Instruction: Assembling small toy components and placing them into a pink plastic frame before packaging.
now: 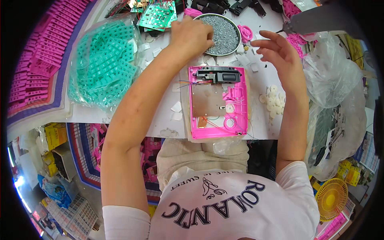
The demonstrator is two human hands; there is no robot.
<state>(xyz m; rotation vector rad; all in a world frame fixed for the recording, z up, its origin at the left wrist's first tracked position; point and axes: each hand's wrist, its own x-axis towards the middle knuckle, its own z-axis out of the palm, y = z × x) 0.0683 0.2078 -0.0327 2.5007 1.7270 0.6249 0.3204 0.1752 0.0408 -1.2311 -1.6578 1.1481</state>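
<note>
My left hand (192,37) is at the left rim of a round metal bowl of small silvery screws (224,35). Its fingers are curled down at the screws, and whatever lies between the fingertips is hidden. My right hand (280,52) hovers to the right of the bowl with nothing in it, fingers apart. Just above those fingers is the thin dark bit of a grey screwdriver-like tool (320,22). Between my forearms lies an open pink plastic casing (242,100). A black cassette-type mechanism (218,75) sits along its far side, with a tan board (208,100) and loose coloured wires below.
A clear bag of teal plastic parts (106,64) stands left, beside stacked pink parts (44,56). Green circuit boards (158,16) lie at the back. Small white discs (274,100) are heaped right of the casing, near crumpled clear plastic bags (330,80). A pink ring (245,33) touches the bowl's side.
</note>
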